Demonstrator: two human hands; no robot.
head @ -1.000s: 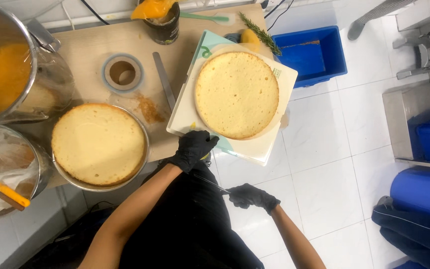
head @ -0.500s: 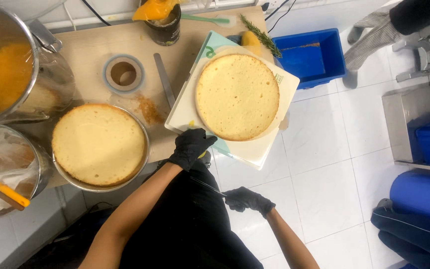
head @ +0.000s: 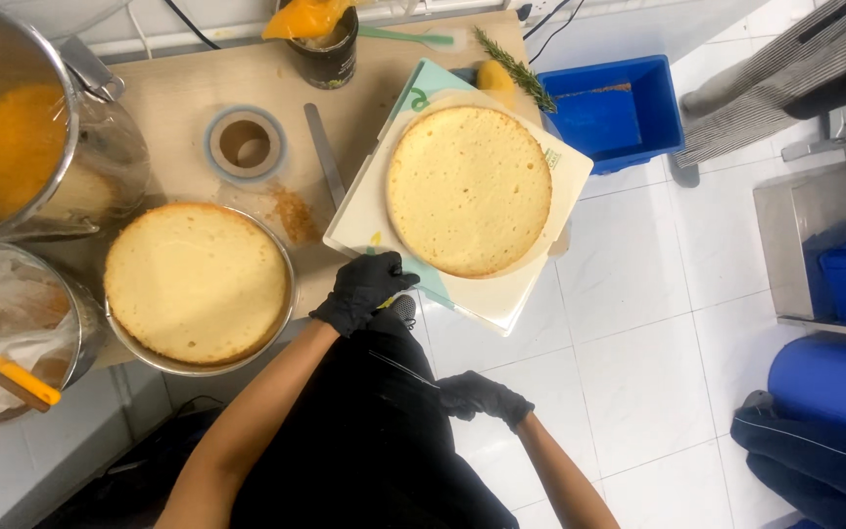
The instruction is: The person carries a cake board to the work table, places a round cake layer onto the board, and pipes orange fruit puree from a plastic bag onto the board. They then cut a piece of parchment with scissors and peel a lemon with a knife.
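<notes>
1. Matt black gloves, rubbery in look, on left hand (head: 362, 291) and right hand (head: 483, 397).
2. Pale sponge cake (head: 469, 189): porous, dry, matt crumb, on a smooth cream board (head: 487, 294).
3. Second sponge (head: 196, 281), same matt crumb, in a shiny metal tin (head: 284, 304).
4. Polished steel bowl (head: 100, 127), reflective, with glossy orange liquid inside.
5. Light wood-look worktop (head: 178, 83), matt.
6. Glossy blue plastic crate (head: 611, 110).
7. Glossy white floor tiles (head: 648, 343).

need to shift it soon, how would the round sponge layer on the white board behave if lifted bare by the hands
The sponge layer looks thin and wide, so it would probably sag and crack. Its porous crumb suggests it is light. Sliding the white board under the left hand seems safer.
</notes>
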